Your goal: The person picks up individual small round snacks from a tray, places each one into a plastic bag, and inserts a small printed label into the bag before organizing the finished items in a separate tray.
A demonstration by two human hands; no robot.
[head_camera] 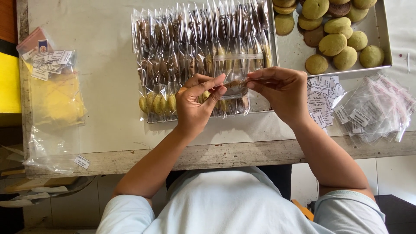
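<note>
Head view: you are pinching a bagged cookie (235,88) between both hands, left hand (197,104) and right hand (279,91) fingers closed on its ends above the tray (208,118), and uneven pulling could tear the film.

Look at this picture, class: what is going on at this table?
A person holds a small clear bag with a dark cookie between the left hand and right hand, pinching its top edge. Beneath lies a tray of bagged cookies in rows. A metal tray of loose green and brown cookies sits beyond, with paper labels and empty bags on the right.
</note>
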